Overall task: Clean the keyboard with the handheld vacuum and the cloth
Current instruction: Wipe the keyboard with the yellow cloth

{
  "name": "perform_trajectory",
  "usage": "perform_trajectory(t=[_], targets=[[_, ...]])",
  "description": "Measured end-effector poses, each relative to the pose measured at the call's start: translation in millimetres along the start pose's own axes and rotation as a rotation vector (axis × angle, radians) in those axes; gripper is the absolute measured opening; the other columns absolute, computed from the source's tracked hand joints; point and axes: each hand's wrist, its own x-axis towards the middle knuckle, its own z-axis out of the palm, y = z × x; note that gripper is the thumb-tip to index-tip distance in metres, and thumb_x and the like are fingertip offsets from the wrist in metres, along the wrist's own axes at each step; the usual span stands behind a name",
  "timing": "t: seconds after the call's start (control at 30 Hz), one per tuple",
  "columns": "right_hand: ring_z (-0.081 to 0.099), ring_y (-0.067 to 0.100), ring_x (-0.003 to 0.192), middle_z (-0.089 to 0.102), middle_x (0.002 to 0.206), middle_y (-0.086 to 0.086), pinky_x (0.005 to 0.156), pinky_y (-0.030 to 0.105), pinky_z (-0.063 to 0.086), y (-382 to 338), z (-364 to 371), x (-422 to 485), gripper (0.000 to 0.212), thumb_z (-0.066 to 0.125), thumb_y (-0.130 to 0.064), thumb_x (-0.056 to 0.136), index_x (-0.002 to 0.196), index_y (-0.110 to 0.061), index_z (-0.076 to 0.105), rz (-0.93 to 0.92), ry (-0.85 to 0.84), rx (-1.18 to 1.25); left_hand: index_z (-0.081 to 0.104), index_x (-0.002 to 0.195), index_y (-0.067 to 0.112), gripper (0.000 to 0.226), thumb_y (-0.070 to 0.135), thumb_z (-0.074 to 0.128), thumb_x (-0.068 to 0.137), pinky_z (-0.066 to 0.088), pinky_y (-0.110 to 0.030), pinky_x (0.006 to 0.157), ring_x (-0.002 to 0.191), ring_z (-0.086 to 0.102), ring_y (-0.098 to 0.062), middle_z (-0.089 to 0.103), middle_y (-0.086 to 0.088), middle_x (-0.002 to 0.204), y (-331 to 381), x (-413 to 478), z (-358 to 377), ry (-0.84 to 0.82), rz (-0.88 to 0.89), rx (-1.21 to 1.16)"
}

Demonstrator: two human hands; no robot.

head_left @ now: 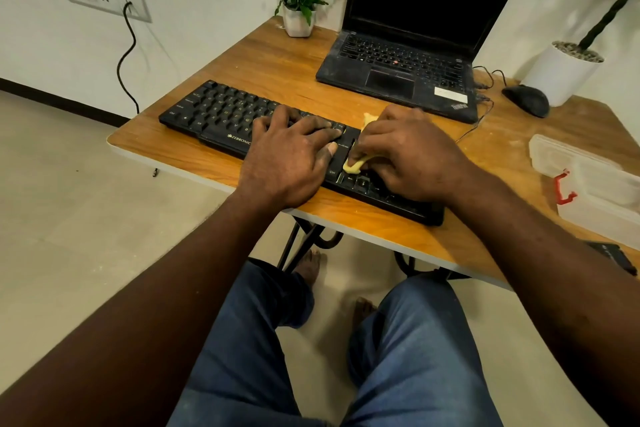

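My right hand [412,152] is curled down over a yellow cloth [354,166], fingers bent and closed around it, pressing it onto the right-hand part of the black keyboard [221,114]. Only two bits of the cloth show: a folded corner poking out under my fingertips near the arrow keys, and a small tuft beyond my knuckles at the keyboard's far edge. The rest is buried under my palm, so I cannot tell how much of it is bunched up in there.

My left hand [291,152] lies flat and open on the middle of the keyboard, fingers spread over the keys and thumb stretched toward the right hand, nearly touching the cloth. It holds nothing; it just bears down on the keys.

The keyboard sits at a slant on the wooden table [277,62], its near right corner close to the table's front edge. My two hands cover most of its right half, so those keys are hard to read.

Behind it stands an open laptop [408,55] with a dark screen, its lid cut off at the top. A black mouse [526,100] lies to the right of the laptop, beside a white plant pot [561,73]. A clear plastic box [588,184] with a red clip runs out of view at the right edge. I cannot pick out any handheld vacuum here.
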Motion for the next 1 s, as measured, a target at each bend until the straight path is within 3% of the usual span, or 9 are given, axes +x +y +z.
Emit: perform_trajectory(t=[0.1, 0.23, 0.37, 0.5, 0.63, 0.77, 0.9, 1.0], targets=[[0.048, 0.020, 0.114, 0.066, 0.123, -0.012, 0.092, 0.043, 0.040, 1.8, -2.6, 2.5, 0.027, 0.071, -0.029, 0.092, 0.118, -0.037, 0.071, 0.089, -0.010, -0.051, 0.053, 0.146, 0.037, 0.050, 0.051, 0.028, 0.105, 0.031, -0.049, 0.103, 0.134, 0.037, -0.024, 0.053, 0.013, 0.148, 0.7, -0.1, 0.3, -0.002, 0.003, -0.001], [0.049, 0.018, 0.113, 0.065, 0.119, -0.012, 0.092, 0.041, 0.040, -7.5, -4.7, 2.6, 0.027, 0.072, -0.027, 0.090, 0.116, -0.036, 0.073, -0.024, -0.083, 0.001, 0.055, 0.144, 0.037, 0.049, 0.051, 0.029, 0.105, 0.032, -0.049, 0.103, 0.133, 0.037, -0.024, 0.055, 0.013, 0.146, -1.0, 0.2, 0.2, 0.010, -0.002, -0.003], [0.045, 0.019, 0.116, 0.065, 0.124, -0.012, 0.094, 0.043, 0.036, -2.2, -9.4, 4.3, 0.028, 0.070, -0.034, 0.093, 0.120, -0.038, 0.071, 0.140, -0.037, -0.086, 0.054, 0.145, 0.038, 0.050, 0.052, 0.028, 0.105, 0.032, -0.050, 0.103, 0.134, 0.037, -0.024, 0.054, 0.013, 0.147, -0.8, 0.4, 2.6, 0.004, -0.001, 0.005], [0.048, 0.020, 0.114, 0.064, 0.118, -0.008, 0.093, 0.042, 0.039, -18.9, -3.2, 5.6, 0.023, 0.068, -0.028, 0.093, 0.115, -0.033, 0.073, 0.023, -0.041, -0.060, 0.056, 0.143, 0.037, 0.050, 0.052, 0.027, 0.104, 0.033, -0.050, 0.102, 0.133, 0.038, -0.024, 0.056, 0.012, 0.145, -1.3, 0.4, 1.7, 0.014, -0.004, 0.003], [0.047, 0.020, 0.116, 0.066, 0.120, -0.009, 0.096, 0.044, 0.038, -11.8, -5.5, 5.7, 0.025, 0.066, -0.032, 0.095, 0.119, -0.035, 0.071, 0.190, -0.011, -0.084, 0.055, 0.144, 0.037, 0.051, 0.052, 0.027, 0.104, 0.033, -0.050, 0.103, 0.133, 0.038, -0.024, 0.054, 0.014, 0.147, 0.5, -0.4, 1.9, 0.005, -0.002, -0.005], [0.047, 0.019, 0.114, 0.065, 0.118, -0.010, 0.093, 0.042, 0.038, -22.2, -4.1, 7.6, 0.024, 0.066, -0.030, 0.093, 0.115, -0.035, 0.073, 0.074, -0.042, -0.093, 0.056, 0.143, 0.037, 0.051, 0.052, 0.026, 0.104, 0.033, -0.050, 0.102, 0.133, 0.038, -0.024, 0.056, 0.013, 0.146, -0.3, -0.9, 0.9, 0.015, -0.012, 0.001], [0.045, 0.020, 0.118, 0.065, 0.122, -0.011, 0.098, 0.046, 0.037, -15.2, -9.1, 5.7, 0.026, 0.066, -0.033, 0.094, 0.119, -0.039, 0.071, 0.212, -0.033, -0.116, 0.055, 0.145, 0.036, 0.053, 0.052, 0.026, 0.103, 0.033, -0.050, 0.103, 0.133, 0.037, -0.024, 0.054, 0.013, 0.147, 1.0, -0.5, 0.6, -0.006, -0.005, -0.006], [0.046, 0.020, 0.116, 0.064, 0.118, -0.011, 0.095, 0.045, 0.037, -25.5, -6.1, 7.4, 0.024, 0.066, -0.031, 0.094, 0.116, -0.037, 0.073, 0.090, -0.056, -0.112, 0.055, 0.144, 0.036, 0.052, 0.052, 0.027, 0.103, 0.033, -0.051, 0.103, 0.134, 0.038, -0.025, 0.055, 0.012, 0.147, 0.8, -0.7, 0.2, 0.002, -0.008, 0.000]])
